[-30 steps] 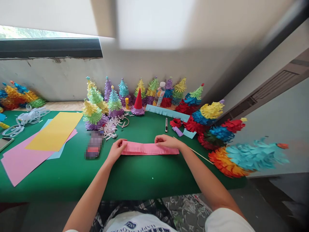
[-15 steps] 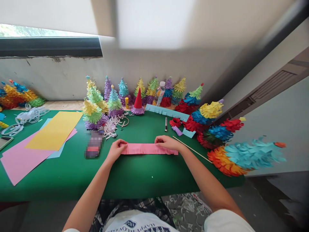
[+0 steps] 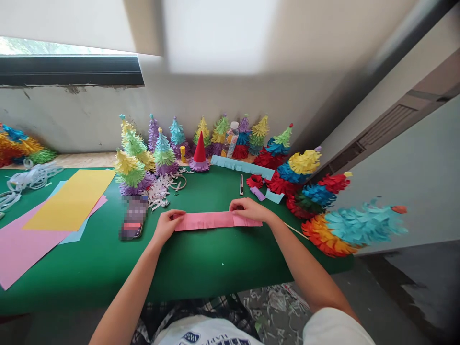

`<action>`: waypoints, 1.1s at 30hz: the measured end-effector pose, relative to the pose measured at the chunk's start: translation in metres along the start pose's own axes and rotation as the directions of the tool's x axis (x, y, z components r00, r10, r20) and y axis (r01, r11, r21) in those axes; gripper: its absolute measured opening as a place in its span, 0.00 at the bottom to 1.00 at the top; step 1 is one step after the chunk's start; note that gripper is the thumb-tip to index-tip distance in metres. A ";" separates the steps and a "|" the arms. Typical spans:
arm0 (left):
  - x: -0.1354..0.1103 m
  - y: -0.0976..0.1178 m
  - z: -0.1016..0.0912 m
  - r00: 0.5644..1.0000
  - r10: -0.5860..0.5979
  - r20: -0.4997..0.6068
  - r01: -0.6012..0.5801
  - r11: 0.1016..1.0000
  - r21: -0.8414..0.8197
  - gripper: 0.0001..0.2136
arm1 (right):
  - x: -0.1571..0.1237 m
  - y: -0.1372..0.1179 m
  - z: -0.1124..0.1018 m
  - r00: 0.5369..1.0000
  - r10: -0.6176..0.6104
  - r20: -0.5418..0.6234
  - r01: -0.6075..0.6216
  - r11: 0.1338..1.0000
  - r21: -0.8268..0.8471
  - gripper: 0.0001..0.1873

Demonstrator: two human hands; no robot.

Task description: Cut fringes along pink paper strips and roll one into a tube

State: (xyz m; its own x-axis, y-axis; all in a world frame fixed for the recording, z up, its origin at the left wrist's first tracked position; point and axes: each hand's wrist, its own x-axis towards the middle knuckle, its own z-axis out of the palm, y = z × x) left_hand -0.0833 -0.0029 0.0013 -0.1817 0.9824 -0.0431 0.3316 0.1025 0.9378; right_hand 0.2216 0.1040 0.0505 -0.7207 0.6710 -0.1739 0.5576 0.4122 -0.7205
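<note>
A long pink paper strip [image 3: 206, 221] with slits cut along it stretches between my two hands, low over the green tabletop [image 3: 194, 268]. My left hand [image 3: 168, 224] pinches its left end between thumb and fingers. Toward the right part of the strip, my right hand [image 3: 250, 209] is closed on its upper edge, and the strip's right end sticks out beneath that hand. Beyond the strip stands a red paper cone [image 3: 200, 147] with a purple fringe at its base. A light blue fringed strip [image 3: 242, 167] lies to the cone's right.
Fringed paper trees [image 3: 132, 177] line the back and right side, with a bottle [image 3: 232, 139] among them. A utility knife [image 3: 241, 184], white paper scraps [image 3: 158, 190], a phone [image 3: 132, 218] and coloured sheets [image 3: 72, 199] lie around. A thin stick [image 3: 296, 231] is beside my right forearm.
The view has shifted slightly, so most things sit further left. Both hands keep hold of the pink strip, which now tilts a little, its left end lower.
</note>
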 end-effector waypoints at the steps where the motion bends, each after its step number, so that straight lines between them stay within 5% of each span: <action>1: 0.002 0.001 -0.001 1.000 -0.004 -0.006 0.004 1.000 -0.005 0.15 | -0.003 -0.001 -0.002 1.000 -0.017 -0.016 0.017 1.000 0.019 0.08; 14: 0.015 -0.004 -0.006 0.998 -0.050 -0.023 0.049 0.998 -0.040 0.18 | -0.021 0.011 0.009 1.000 0.008 0.010 -0.011 0.957 0.291 0.13; 20: 0.025 -0.006 -0.008 0.997 -0.049 -0.053 0.046 0.998 -0.045 0.17 | -0.045 0.011 0.006 1.000 0.015 -0.019 -0.009 0.964 0.267 0.13; 27: 0.077 0.007 0.006 0.983 0.061 -0.174 -0.048 0.996 0.075 0.13 | -0.046 0.007 0.015 0.995 -0.043 0.093 0.016 0.962 0.271 0.11; 33: 0.122 0.016 0.011 0.957 0.130 -0.258 -0.070 0.971 0.228 0.14 | -0.025 -0.003 0.036 0.999 -0.002 0.036 -0.003 0.993 0.118 0.09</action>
State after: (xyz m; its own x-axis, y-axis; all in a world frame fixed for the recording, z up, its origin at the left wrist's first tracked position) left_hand -0.0901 0.1205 0.0074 -0.3700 0.9134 0.1697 0.5458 0.0659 0.8353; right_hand 0.2228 0.0635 0.0329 -0.7359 0.6479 -0.1967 0.5070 0.3348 -0.7942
